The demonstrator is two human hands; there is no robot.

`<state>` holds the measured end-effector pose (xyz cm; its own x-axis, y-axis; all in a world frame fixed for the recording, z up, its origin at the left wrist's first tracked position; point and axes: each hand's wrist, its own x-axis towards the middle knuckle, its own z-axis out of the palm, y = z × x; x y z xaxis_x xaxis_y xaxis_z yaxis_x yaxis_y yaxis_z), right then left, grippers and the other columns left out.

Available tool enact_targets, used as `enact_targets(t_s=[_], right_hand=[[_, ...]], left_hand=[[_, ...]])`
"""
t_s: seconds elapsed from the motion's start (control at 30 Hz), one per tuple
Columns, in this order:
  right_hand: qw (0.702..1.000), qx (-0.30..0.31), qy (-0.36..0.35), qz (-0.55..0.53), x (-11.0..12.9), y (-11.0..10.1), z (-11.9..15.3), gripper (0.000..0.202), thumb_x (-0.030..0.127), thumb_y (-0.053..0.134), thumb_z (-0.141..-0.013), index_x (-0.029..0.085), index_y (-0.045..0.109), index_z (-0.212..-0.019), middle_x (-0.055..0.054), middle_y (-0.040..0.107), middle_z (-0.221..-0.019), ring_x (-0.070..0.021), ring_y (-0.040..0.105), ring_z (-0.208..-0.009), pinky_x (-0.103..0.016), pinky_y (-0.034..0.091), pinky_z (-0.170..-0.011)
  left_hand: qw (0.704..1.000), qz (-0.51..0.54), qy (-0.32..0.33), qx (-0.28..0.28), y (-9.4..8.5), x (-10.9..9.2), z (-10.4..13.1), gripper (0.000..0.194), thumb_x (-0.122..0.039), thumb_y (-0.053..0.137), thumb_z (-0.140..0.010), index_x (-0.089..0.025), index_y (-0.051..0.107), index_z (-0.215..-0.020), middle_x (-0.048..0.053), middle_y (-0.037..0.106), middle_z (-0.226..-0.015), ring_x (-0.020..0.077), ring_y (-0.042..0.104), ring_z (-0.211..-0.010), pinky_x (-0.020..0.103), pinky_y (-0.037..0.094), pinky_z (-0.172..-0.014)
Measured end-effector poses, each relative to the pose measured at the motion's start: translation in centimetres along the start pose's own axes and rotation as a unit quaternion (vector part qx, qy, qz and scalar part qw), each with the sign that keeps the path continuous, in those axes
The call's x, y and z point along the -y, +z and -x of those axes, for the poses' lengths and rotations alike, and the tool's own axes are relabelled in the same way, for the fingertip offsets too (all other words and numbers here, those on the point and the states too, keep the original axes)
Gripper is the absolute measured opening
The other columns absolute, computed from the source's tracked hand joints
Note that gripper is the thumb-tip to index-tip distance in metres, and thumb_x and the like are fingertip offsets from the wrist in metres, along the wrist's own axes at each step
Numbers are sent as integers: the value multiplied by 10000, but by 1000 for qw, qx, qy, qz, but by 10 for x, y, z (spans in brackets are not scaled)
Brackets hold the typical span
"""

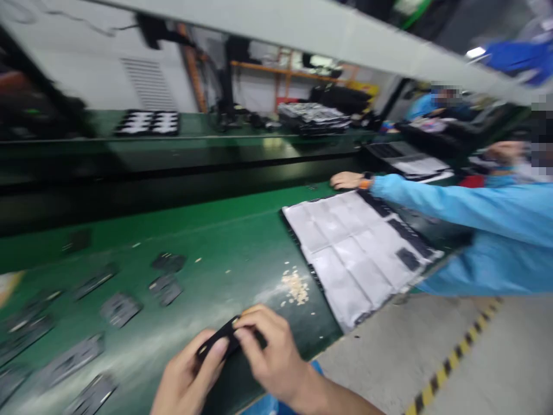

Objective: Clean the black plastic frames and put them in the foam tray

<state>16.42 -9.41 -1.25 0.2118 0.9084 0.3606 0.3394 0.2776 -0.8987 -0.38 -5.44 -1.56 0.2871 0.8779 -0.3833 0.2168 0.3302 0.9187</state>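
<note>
My left hand [190,372] grips a narrow black plastic part [219,340] between thumb and fingers, just above the near edge of the green bench [242,230]. Closed over the far right end of that part is my right hand [270,351], thumb and index fingertip pressed on it. A tiny pale spot shows by the right fingertips; whether it is a separate piece I cannot tell. Just beyond my right hand lies a loose pile of small beige pieces [296,286]. Several dark flat parts [121,309] are scattered on the bench to the left.
A black-edged tray with whitish compartments [341,230] lies right of the beige pile. A co-worker's blue sleeve [458,202] reaches over its far edge. Behind, a raised shelf carries a stack of trays [313,118]. Yellow-black tape [453,357] marks the floor at right.
</note>
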Motion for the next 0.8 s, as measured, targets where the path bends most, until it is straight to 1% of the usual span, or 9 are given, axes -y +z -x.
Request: enact_targets(t_s=[0.03, 0.1, 0.17, 0.23, 0.33, 0.5, 0.67, 0.8], right_hand=[[1000, -2, -3, 1, 1, -1, 1, 142, 152, 602, -1009, 220, 720, -1049, -58, 754, -989, -182, 736, -932, -293, 601, -874], [1000, -6, -10, -1, -3, -5, 3, 188, 102, 614, -1009, 232, 709, -1106, -47, 755, -1006, -172, 737, -952, -286, 601, -879], [1000, -2, -12, -17, -11, -9, 3, 243, 58, 632, -997, 230, 697, -1156, -55, 746, -1043, -171, 736, -971, -285, 610, -866], [999, 15, -17, -35, -17, -13, 4, 265, 23, 644, -980, 214, 695, -1156, -76, 738, -1064, -191, 737, -996, -303, 630, -838], [998, 28, -50, -19, -15, -15, 5, 290, -21, 655, -953, 199, 706, -1136, -89, 742, -1055, -215, 739, -1018, -324, 646, -814], [992, 28, -116, 47, -6, -12, 0, 354, -64, 651, -931, 203, 723, -1153, -80, 757, -1054, -199, 755, -967, -324, 651, -819], [984, 29, -150, 90, -2, -12, -2, 384, -62, 652, -927, 212, 741, -1182, -83, 765, -1062, -198, 766, -943, -311, 665, -805], [980, 37, -162, 110, -1, -15, -2, 384, -76, 647, -921, 197, 752, -1169, -87, 761, -1065, -185, 769, -938, -290, 661, -836]], left_hand=[[1000, -9, 15, 11, 0, -4, 3, 553, -721, 726, -859, -179, 617, -861, -40, 517, -688, 108, 462, -602, 194, 376, -548], [997, -12, 56, 55, -1, -11, 5, 506, -658, 607, -978, -181, 563, -813, -42, 469, -671, 106, 423, -600, 204, 341, -547], [994, -15, 82, 71, -5, -15, 5, 460, -594, 511, -1053, -186, 534, -840, -42, 456, -688, 106, 404, -608, 214, 324, -557], [992, -33, 97, 73, -7, -17, 7, 422, -546, 456, -1091, -189, 524, -875, -41, 459, -707, 110, 410, -624, 226, 324, -576], [989, -73, 105, 70, -9, -18, 16, 381, -500, 421, -1115, -193, 525, -915, -33, 486, -743, 122, 449, -663, 244, 342, -618], [985, -100, 114, 77, -10, -20, 23, 345, -458, 398, -1128, -207, 504, -916, -39, 491, -740, 131, 456, -670, 270, 335, -651], [984, -107, 115, 79, -8, -25, 23, 335, -436, 391, -1127, -217, 476, -888, -44, 475, -728, 133, 437, -646, 285, 312, -633], [985, -95, 119, 87, -6, -27, 24, 334, -427, 378, -1130, -222, 454, -878, -46, 468, -723, 133, 441, -641, 289, 313, -633]])
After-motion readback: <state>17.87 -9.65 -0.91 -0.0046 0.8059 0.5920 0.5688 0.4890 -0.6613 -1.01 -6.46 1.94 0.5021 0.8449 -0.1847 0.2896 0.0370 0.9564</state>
